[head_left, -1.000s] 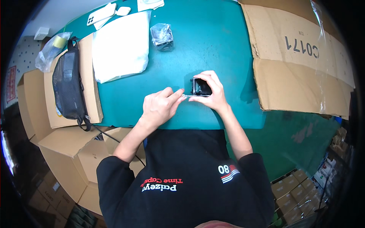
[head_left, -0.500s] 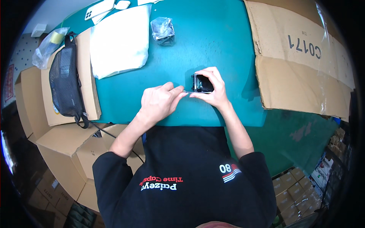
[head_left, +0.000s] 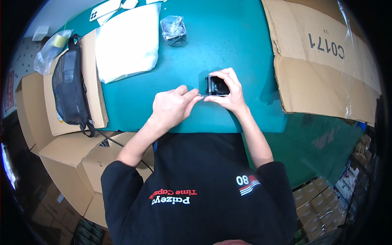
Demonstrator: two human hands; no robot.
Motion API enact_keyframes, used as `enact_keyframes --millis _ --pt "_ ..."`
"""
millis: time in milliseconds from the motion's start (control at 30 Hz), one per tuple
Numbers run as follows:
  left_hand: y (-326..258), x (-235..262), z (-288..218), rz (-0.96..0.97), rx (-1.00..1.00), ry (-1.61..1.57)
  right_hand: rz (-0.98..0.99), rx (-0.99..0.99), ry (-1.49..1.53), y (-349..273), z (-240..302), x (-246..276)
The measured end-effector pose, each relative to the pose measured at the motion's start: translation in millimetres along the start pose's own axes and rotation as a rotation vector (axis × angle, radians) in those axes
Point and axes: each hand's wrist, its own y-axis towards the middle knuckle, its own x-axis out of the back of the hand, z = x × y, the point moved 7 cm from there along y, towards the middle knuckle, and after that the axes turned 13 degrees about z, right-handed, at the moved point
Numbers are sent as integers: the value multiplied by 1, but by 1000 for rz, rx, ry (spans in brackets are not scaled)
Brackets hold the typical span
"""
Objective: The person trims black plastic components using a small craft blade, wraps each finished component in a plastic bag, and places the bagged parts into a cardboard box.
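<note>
**Two hands work on a small black part at a green table**

Seen from above, a person in a black top stands at the near edge of a green table (head_left: 228, 36). Both forearms reach up from the bottom of the view and meet just past the table's near edge.

The right hand (head_left: 229, 93) curls around a small black part (head_left: 216, 85), thumb on the near side and fingers closed over the top and far side, so the part is gripped and held on the table surface. The left hand (head_left: 171, 107) lies just beside it, palm down, its fingers pressed together and pointing right; the fingertips (head_left: 195, 94) touch the lower left corner of the part. Whether they pinch anything is too small to tell.

To the left, a black mesh bag (head_left: 68, 90) rests on flat cardboard (head_left: 94, 77) beside open cardboard boxes (head_left: 69, 163). Farther along the table lies a white sheet (head_left: 128, 41), and beyond it a clear plastic bag with a dark part inside (head_left: 173, 30). To the right, a large flattened cardboard box (head_left: 322, 61) covers the table. At the far left edge lie a white phone (head_left: 104, 9) and a crumpled clear bag (head_left: 51, 49).
</note>
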Motion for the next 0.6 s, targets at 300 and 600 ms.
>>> enact_keyframes --millis 300,600 --pt "7 4 -4 28 14 89 -8 14 -14 3 3 3" --pt "15 3 7 -14 53 91 2 -4 -27 1 2 0"
